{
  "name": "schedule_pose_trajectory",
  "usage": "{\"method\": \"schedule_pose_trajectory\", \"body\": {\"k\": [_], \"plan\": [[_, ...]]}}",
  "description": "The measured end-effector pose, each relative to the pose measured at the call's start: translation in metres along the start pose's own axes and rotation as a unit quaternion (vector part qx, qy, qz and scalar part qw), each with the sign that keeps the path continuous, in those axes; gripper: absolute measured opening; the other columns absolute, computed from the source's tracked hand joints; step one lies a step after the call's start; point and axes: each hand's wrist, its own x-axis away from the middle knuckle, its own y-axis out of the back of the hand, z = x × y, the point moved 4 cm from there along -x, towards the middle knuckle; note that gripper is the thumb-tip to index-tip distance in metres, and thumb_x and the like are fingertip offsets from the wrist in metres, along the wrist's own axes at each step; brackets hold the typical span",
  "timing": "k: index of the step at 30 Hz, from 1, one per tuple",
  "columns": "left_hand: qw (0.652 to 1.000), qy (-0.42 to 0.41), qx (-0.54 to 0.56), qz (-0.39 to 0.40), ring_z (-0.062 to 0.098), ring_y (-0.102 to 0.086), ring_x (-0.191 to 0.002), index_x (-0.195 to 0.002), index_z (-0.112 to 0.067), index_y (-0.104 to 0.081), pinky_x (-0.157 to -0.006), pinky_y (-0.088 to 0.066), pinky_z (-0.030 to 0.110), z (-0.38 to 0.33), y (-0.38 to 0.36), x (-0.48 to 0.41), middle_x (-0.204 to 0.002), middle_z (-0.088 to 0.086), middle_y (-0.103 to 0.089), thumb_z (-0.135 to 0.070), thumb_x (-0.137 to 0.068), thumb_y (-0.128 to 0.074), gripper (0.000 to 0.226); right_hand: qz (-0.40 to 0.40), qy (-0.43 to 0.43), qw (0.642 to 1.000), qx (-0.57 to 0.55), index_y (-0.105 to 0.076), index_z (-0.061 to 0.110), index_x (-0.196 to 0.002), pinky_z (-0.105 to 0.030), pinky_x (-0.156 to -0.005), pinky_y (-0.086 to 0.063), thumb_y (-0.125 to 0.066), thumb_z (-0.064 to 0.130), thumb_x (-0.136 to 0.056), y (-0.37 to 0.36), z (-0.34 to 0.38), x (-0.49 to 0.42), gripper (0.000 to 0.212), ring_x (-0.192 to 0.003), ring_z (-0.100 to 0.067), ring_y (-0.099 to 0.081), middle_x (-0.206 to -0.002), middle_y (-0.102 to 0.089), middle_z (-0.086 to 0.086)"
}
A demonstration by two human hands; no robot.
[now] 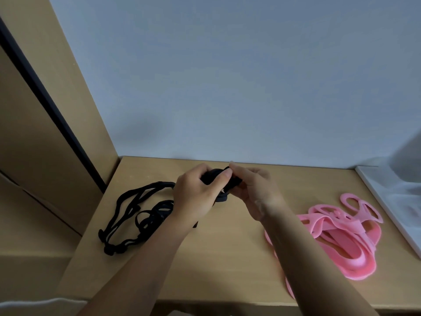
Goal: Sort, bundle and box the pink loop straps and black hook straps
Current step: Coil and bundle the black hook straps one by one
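- 2 hands meet over the far side of the table (227,265): the left hand (196,197) curls round 1 dark rolled strap (213,175), and the right hand (255,195) pinches the same roll from the other side.
- Just beside the left wrist, the black hook straps (136,215) lie in 1 loose tangle, too knotted to count singly.
- Well apart on the right, the pink loop straps (341,238) lie in 1 heap; whether tied, I cannot tell.
- Sorting by colour looks done, bundling seems under way on the black, and boxing is all left.
- 1 white tray (401,201) sits at the right edge.
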Motion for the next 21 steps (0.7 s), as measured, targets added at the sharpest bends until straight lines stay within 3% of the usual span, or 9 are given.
{"method": "schedule_pose_trajectory", "body": {"k": [3,7,13,16,19,21], "plan": [[0.997,-0.039,-0.071,0.020,0.007,-0.054,-0.055,-0.067,-0.018,-0.061,-0.053,-0.042,0.026,-0.004,0.001,-0.008,-0.055,-0.007,-0.058,-0.072,-0.060,-0.047,0.057,-0.033,0.031,0.999,0.007,-0.057,-0.022,-0.086,-0.039,-0.080,-0.056,-0.058,0.016,-0.090,0.008,-0.001,-0.002,0.038,-0.072,-0.027,-0.063,-0.080,-0.062,-0.023],[0.995,-0.055,-0.080,0.038,0.011,-0.054,-0.055,-0.067,-0.013,-0.062,-0.053,-0.043,0.029,-0.007,0.004,-0.014,-0.055,-0.004,-0.057,-0.072,-0.061,-0.046,0.061,-0.056,0.067,0.994,0.064,-0.058,-0.020,-0.081,-0.040,-0.079,-0.057,-0.061,0.020,-0.090,0.010,0.001,-0.004,0.041,-0.071,-0.026,-0.066,-0.075,-0.063,-0.023],[0.999,-0.018,0.025,0.038,0.005,-0.047,-0.047,-0.059,-0.013,-0.058,-0.048,-0.036,0.017,-0.012,0.001,-0.008,-0.044,-0.012,-0.050,-0.063,-0.061,-0.054,0.051,-0.032,0.078,0.994,0.075,-0.064,-0.010,-0.081,-0.036,-0.073,-0.057,-0.052,0.029,-0.094,0.009,0.001,-0.001,0.042,-0.064,-0.018,-0.064,-0.065,-0.065,-0.011],[0.992,0.011,0.121,0.043,0.009,-0.049,-0.043,-0.060,-0.004,-0.057,-0.046,-0.039,0.018,-0.017,-0.002,-0.004,-0.044,-0.006,-0.052,-0.047,-0.066,-0.065,0.044,0.015,0.049,0.998,0.024,-0.064,-0.004,-0.077,-0.027,-0.060,-0.055,-0.046,0.032,-0.096,0.004,0.001,0.003,0.044,-0.054,-0.015,-0.058,-0.062,-0.062,-0.009],[0.977,0.038,0.204,0.042,0.014,-0.050,-0.040,-0.065,0.008,-0.052,-0.045,-0.041,0.021,-0.024,-0.006,0.001,-0.047,0.012,-0.051,-0.036,-0.078,-0.068,0.049,0.024,0.031,0.998,-0.044,-0.059,-0.001,-0.073,-0.021,-0.048,-0.044,-0.045,0.030,-0.097,-0.004,0.001,0.005,0.042,-0.041,-0.013,-0.047,-0.052,-0.054,-0.006],[0.965,0.070,0.251,0.023,0.010,-0.044,-0.036,-0.064,0.004,-0.050,-0.040,-0.037,0.016,-0.026,-0.009,0.003,-0.043,0.007,-0.045,-0.022,-0.089,-0.060,0.037,0.014,0.018,0.994,-0.108,-0.055,0.003,-0.068,-0.020,-0.047,-0.042,-0.046,0.028,-0.096,-0.009,-0.002,0.005,0.038,-0.038,-0.013,-0.044,-0.047,-0.048,-0.003]]}}
